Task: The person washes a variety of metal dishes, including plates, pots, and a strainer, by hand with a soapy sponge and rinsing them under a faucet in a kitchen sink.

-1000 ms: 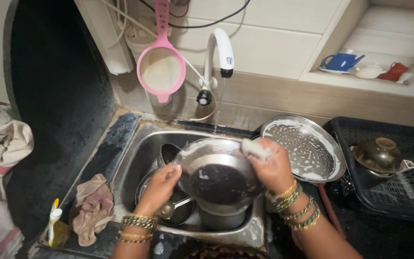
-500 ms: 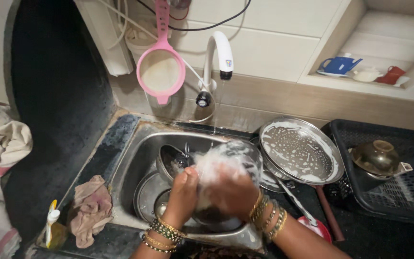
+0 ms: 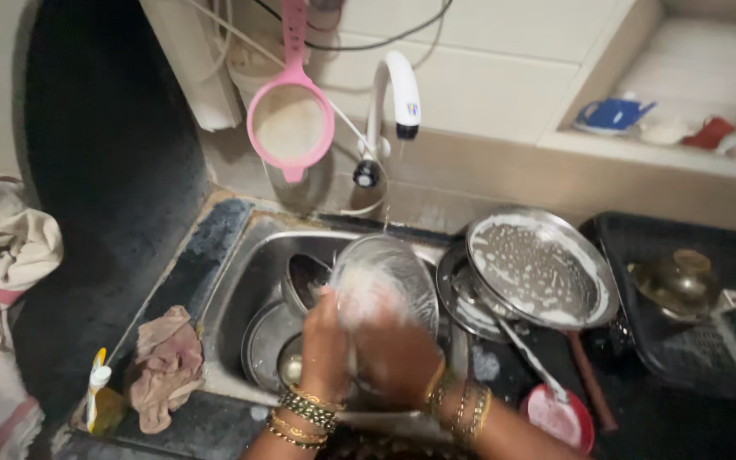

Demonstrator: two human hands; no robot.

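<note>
Over the steel sink [image 3: 240, 281] both my hands hold a soapy steel bowl [image 3: 389, 277], tilted up on its edge. My left hand [image 3: 325, 341] grips its left side. Pressed against its soapy surface is my right hand [image 3: 398, 353]; whether a scrubber lies under it I cannot tell. A thin stream of water falls from the white tap [image 3: 395, 89] just behind the bowl. More steel dishes [image 3: 304, 281] lie in the sink below my hands.
A soapy steel plate [image 3: 543, 268] rests on other dishes right of the sink. A black tray [image 3: 726, 358] holds a brass pot [image 3: 683, 285]. A pink strainer [image 3: 290, 119] hangs on the wall. A rag [image 3: 163, 366] and bottle [image 3: 100, 396] lie left of the sink.
The dark pan I held a second ago is down in the sink. The soapy bowl has come up, and my hands have moved left and lower around it.
</note>
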